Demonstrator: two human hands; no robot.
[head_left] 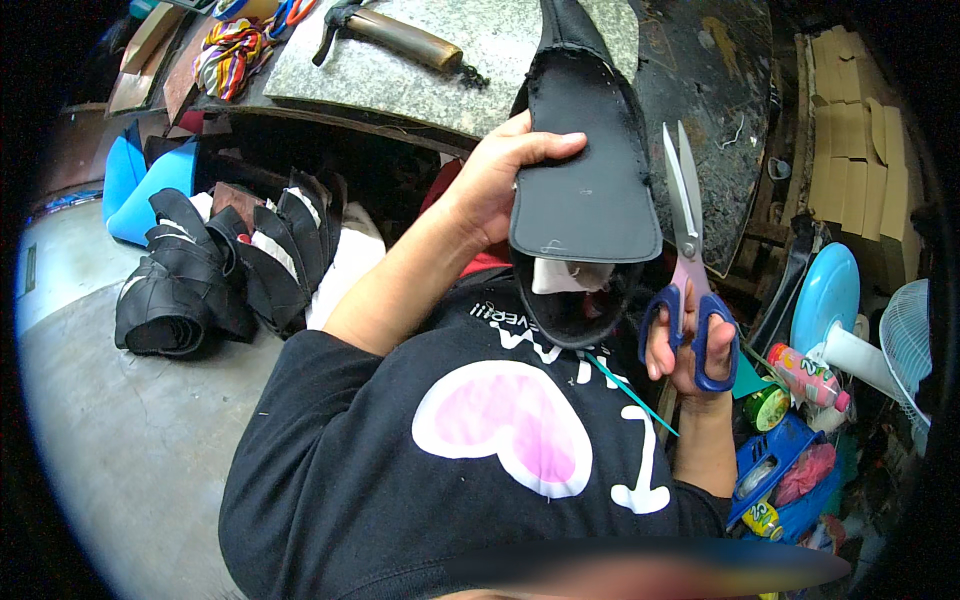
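Note:
My left hand (500, 175) grips a black shoe upper (585, 180) by its left edge, the flat dark insole side facing me and the toe pointing away. A white tag shows inside its lower opening. My right hand (690, 345) holds blue-handled scissors (690, 250) with fingers through the loops. The blades point up, just right of the shoe, slightly parted. A thin teal thread hangs below the shoe across my black shirt.
A stone-topped workbench (440, 60) ahead carries a wooden-handled tool (400, 38) and coloured cords (235, 50). A pile of black shoe uppers (215, 270) lies on the floor at left. Cardboard pieces (850, 150), a blue disc, a fan and bottles (810, 375) crowd the right.

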